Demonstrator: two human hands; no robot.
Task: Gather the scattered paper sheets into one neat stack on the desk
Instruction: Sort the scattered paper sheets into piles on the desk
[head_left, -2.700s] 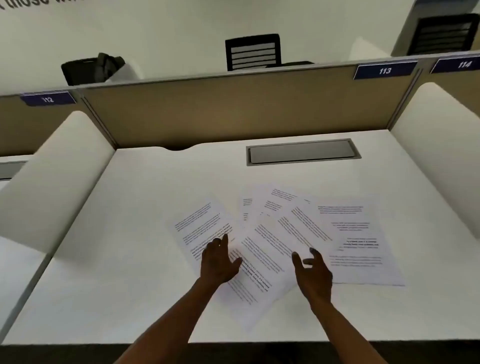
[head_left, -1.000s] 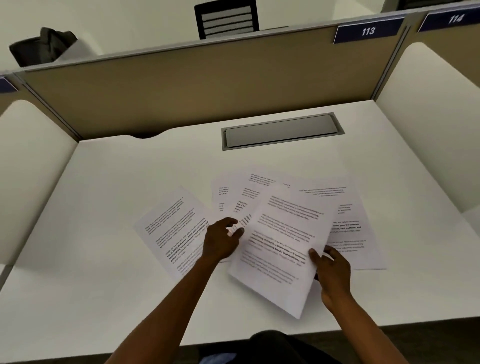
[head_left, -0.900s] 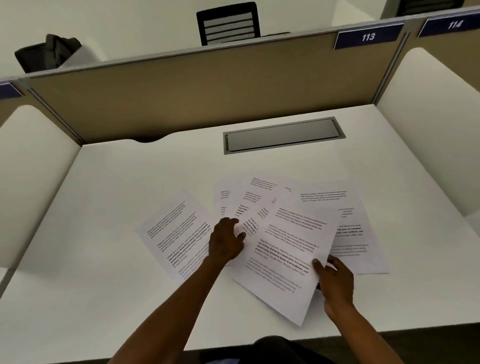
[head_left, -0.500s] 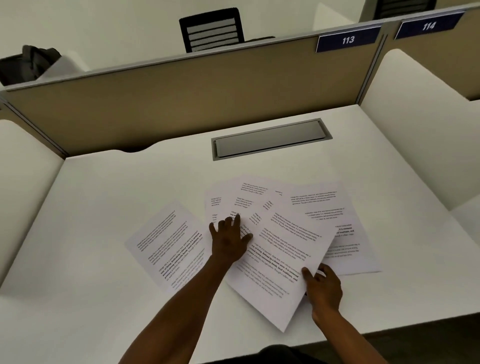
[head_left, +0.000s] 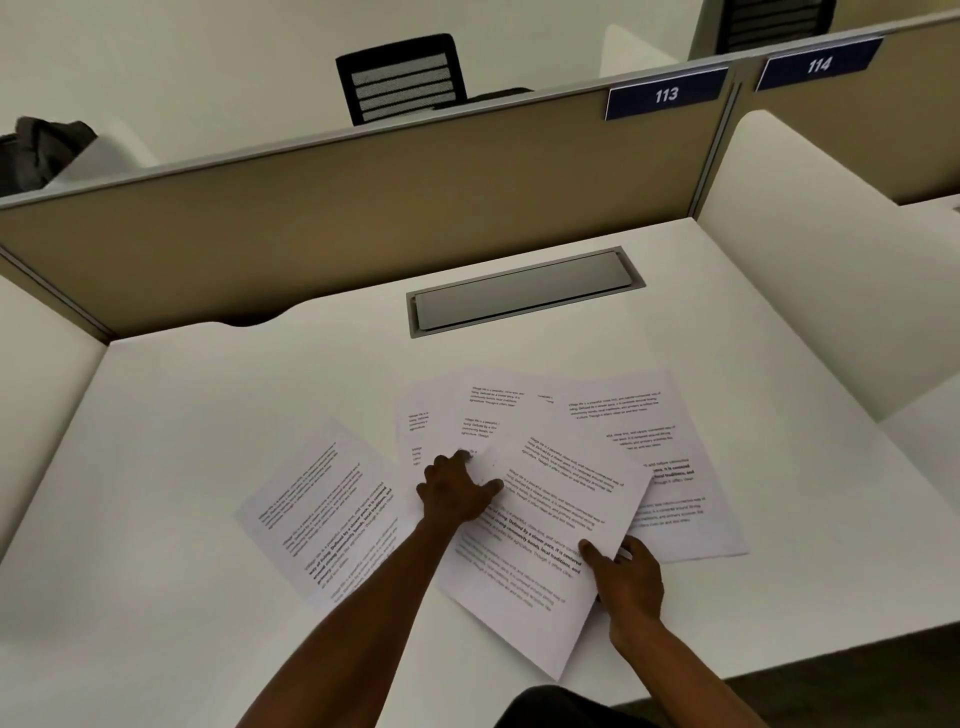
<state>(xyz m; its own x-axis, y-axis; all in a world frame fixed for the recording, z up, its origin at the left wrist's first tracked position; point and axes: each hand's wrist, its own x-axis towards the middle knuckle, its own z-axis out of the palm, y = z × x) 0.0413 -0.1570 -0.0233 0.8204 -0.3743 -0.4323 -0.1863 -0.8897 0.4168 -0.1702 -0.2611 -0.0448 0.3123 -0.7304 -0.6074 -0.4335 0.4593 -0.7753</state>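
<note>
Right hand (head_left: 631, 577) pinches the top sheet (head_left: 540, 535) at its edge; left hand (head_left: 454, 491), fingers spread, presses flat left of it. Thin, limp, slippery paper likely slides best gripped by edges.

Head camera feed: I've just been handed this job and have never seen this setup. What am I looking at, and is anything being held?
There is no machine here. One camera worn on a person's head looks forward and down at their two bare hands over a white desk in a partitioned cubicle.

Printed paper sheets lie fanned and overlapping, not yet stacked. One sheet lies off to the left; a cluster spreads to the right.

The right hand pinches the right edge of the top sheet, thumb on top. The left hand rests on the papers at that sheet's upper left corner.

Behind the papers, a grey cover plate is set into the desk.
</note>
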